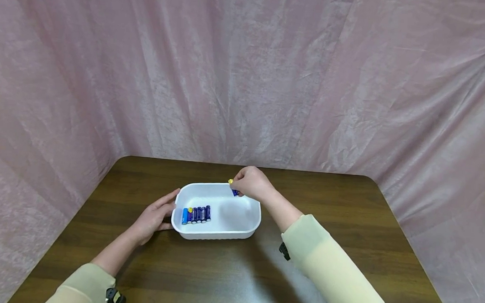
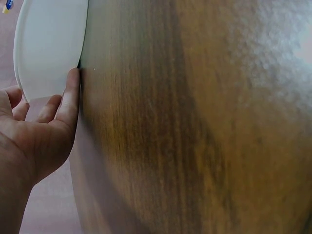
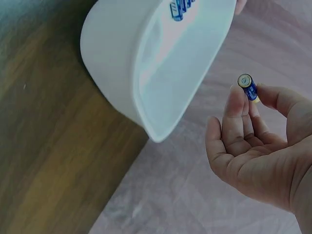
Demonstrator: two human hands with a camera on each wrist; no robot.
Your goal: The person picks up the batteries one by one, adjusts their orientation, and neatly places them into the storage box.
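- White tray point(image 1: 215, 232) sits on the brown desk point(image 1: 345, 230), roughly centre, long side running left to right.
- Tray contents: a row of batteries point(image 1: 196, 214) lying side by side against the near left part of the floor; mostly dark blue, the leftmost lighter blue, one with a yellow end. The same row shows in the right wrist view point(image 3: 181, 8).
- Right hand point(image 1: 251, 183) hovers over the far right corner of the tray, fingers curled, pinching a single battery point(image 1: 233, 187) between thumb and fingertips.
- That battery point(image 3: 248, 87) is blue with a yellow band, its round end cap facing the wrist camera; it is held above the tray, well apart from the row.
- Left hand point(image 1: 153, 218) rests on the desk at the left end of the tray, fingers straight and relaxed, thumb point(image 2: 72, 92) touching the tray wall point(image 2: 48, 44).
- Pink cloth point(image 1: 246, 74) hangs behind and to both sides of the desk.
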